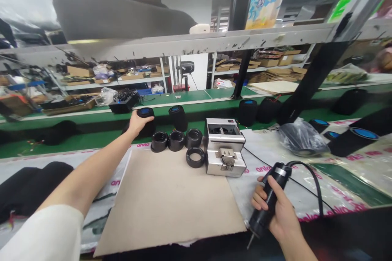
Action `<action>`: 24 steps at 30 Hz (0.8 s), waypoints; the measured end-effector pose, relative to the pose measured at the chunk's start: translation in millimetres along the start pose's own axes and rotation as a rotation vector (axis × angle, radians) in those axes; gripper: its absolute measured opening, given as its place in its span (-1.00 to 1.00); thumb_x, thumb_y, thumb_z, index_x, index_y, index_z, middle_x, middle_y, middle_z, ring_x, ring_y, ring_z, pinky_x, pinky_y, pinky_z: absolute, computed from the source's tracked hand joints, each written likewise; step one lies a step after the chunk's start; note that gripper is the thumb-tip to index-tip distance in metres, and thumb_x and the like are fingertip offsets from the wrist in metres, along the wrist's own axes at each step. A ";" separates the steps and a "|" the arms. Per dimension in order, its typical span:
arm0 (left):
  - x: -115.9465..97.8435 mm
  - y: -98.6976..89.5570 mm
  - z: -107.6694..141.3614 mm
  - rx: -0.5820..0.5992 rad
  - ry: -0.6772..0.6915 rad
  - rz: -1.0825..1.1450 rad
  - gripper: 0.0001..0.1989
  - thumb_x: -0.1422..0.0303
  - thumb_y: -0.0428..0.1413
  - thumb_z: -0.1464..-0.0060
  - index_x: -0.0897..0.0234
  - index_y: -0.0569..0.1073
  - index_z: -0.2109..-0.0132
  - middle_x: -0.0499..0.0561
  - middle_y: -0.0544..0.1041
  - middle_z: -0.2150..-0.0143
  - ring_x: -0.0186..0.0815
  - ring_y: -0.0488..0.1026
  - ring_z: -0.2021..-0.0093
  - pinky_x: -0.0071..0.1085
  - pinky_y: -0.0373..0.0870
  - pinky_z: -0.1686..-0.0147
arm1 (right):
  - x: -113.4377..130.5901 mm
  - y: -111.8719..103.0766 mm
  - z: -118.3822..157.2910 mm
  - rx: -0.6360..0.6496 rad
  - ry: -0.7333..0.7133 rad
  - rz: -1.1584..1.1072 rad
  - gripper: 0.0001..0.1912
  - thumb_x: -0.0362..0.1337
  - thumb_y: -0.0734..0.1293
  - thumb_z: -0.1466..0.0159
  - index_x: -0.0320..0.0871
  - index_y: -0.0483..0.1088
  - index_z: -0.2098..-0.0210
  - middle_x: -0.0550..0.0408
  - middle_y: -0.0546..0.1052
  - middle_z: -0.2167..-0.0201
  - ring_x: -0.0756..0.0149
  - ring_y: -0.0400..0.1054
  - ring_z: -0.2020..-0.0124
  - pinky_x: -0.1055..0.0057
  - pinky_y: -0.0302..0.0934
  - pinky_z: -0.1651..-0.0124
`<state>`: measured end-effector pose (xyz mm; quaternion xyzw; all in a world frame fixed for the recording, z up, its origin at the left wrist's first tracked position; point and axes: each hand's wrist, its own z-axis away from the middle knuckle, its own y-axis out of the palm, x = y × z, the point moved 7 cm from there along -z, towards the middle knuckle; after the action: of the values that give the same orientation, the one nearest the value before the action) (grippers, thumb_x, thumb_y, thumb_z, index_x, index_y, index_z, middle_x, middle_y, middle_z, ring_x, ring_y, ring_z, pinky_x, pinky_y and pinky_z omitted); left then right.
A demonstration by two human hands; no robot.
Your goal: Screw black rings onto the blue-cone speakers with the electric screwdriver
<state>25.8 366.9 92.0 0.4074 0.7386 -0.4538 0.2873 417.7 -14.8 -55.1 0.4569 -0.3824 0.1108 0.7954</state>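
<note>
1. A scuffed, pale shelf rail spans the view above a green worktop;
2. a dark post slants at right;
3. behind, a white pillar stands between racks holding cardboard boxes.

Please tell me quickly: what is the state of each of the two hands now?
Left hand: closed on a black cylinder with a blue top.
Right hand: closed, holding a black cylindrical electric screwdriver, tip down.
</note>
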 end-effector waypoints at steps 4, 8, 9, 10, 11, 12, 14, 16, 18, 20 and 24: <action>-18.1 -51.6 15.0 -0.129 0.001 0.035 -0.13 0.31 0.48 0.06 0.30 0.32 -0.35 0.24 0.47 -0.32 0.03 0.45 -0.31 -0.01 0.37 -0.37 | 1.8 2.1 0.2 0.009 -0.001 0.037 -0.40 0.02 0.70 0.03 -0.11 0.36 0.26 0.36 0.24 0.64 0.60 0.04 0.72 0.57 0.15 0.67; -36.8 -102.9 75.4 -0.099 0.065 0.055 -0.11 0.26 0.53 0.27 0.18 0.45 -0.26 0.08 0.57 -0.22 0.07 0.50 -0.27 0.02 0.37 -0.38 | 9.5 16.5 12.9 0.024 -0.019 0.111 -0.41 -0.04 0.70 0.03 -0.10 0.36 0.21 0.36 0.27 0.62 0.58 0.08 0.72 0.56 0.16 0.64; -39.1 -110.9 97.3 -0.075 0.073 0.054 -0.11 0.24 0.54 0.29 0.13 0.47 -0.25 0.05 0.58 -0.21 0.09 0.50 -0.27 0.06 0.36 -0.39 | 11.8 25.8 18.9 0.041 -0.019 0.130 -0.42 -0.07 0.69 0.02 -0.09 0.36 0.19 0.35 0.30 0.61 0.56 0.10 0.72 0.54 0.17 0.63; -40.2 -114.3 120.5 -0.029 0.076 0.046 -0.11 0.22 0.54 0.29 0.07 0.47 -0.26 0.04 0.57 -0.23 0.11 0.51 -0.27 0.10 0.35 -0.39 | 14.0 38.3 25.5 0.068 -0.022 0.157 -0.43 -0.10 0.69 0.00 -0.09 0.37 0.17 0.33 0.33 0.59 0.54 0.12 0.72 0.52 0.18 0.62; -39.8 -113.5 144.4 0.031 0.066 0.053 -0.09 0.21 0.55 0.30 0.03 0.47 -0.26 0.04 0.57 -0.24 0.15 0.51 -0.27 0.15 0.35 -0.39 | 16.0 53.7 32.2 0.103 -0.032 0.204 -0.44 -0.12 0.68 -0.02 -0.08 0.37 0.14 0.30 0.38 0.56 0.52 0.15 0.72 0.49 0.18 0.61; -38.5 -108.8 168.2 0.099 0.050 0.068 -0.08 0.20 0.55 0.29 0.01 0.46 -0.27 0.06 0.56 -0.25 0.18 0.51 -0.28 0.20 0.36 -0.38 | 17.0 71.5 38.5 0.142 -0.045 0.268 -0.44 -0.14 0.66 -0.03 -0.08 0.37 0.10 0.27 0.44 0.52 0.50 0.17 0.72 0.46 0.18 0.60; -36.7 -91.9 212.8 0.211 0.026 0.118 -0.06 0.18 0.55 0.27 0.00 0.43 -0.30 0.12 0.55 -0.28 0.23 0.51 -0.29 0.25 0.40 -0.34 | 15.4 111.0 47.5 0.216 -0.112 0.545 -0.46 -0.11 0.62 -0.10 -0.08 0.36 0.05 0.19 0.53 0.39 0.47 0.23 0.71 0.43 0.18 0.58; -38.7 -69.2 249.1 0.297 0.028 0.192 -0.06 0.18 0.54 0.23 0.00 0.40 -0.32 0.17 0.54 -0.31 0.24 0.50 -0.31 0.24 0.45 -0.32 | 3.6 147.6 48.5 0.251 -0.171 0.949 -0.53 -0.06 0.53 -0.20 -0.09 0.37 0.01 0.11 0.58 0.28 0.42 0.30 0.65 0.38 0.27 0.52; -43.3 -49.2 274.1 0.332 0.030 0.256 -0.03 0.21 0.54 0.22 0.00 0.36 -0.35 0.21 0.49 -0.36 0.23 0.47 -0.35 0.18 0.49 -0.30 | -15.8 177.0 41.8 0.279 -0.218 1.278 -0.56 -0.14 0.45 -0.25 -0.06 0.37 -0.09 0.07 0.59 0.23 0.31 0.42 0.55 0.32 0.37 0.43; -48.8 -36.2 288.4 0.341 0.021 0.311 -0.01 0.27 0.53 0.20 -0.01 0.32 -0.37 0.20 0.45 -0.41 0.20 0.44 -0.39 0.11 0.51 -0.31 | -36.4 197.0 31.0 0.304 -0.261 1.464 -0.52 -0.28 0.41 -0.25 -0.02 0.37 -0.16 0.01 0.60 0.12 0.17 0.53 0.35 0.26 0.44 0.26; -56.8 -30.4 296.0 0.345 -0.011 0.377 -0.01 0.36 0.51 0.19 0.00 0.30 -0.38 0.16 0.44 -0.43 0.13 0.44 -0.40 -0.01 0.54 -0.30 | -64.6 208.3 9.4 0.266 -0.312 1.699 -0.51 -0.44 0.36 -0.25 -0.17 0.38 -0.17 -0.22 0.50 -0.13 -0.06 0.54 0.03 0.03 0.42 -0.05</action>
<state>44.3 72.0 25.2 0.5785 0.5596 -0.5138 0.2970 259.3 104.9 35.5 0.1162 -0.6821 0.6462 0.3221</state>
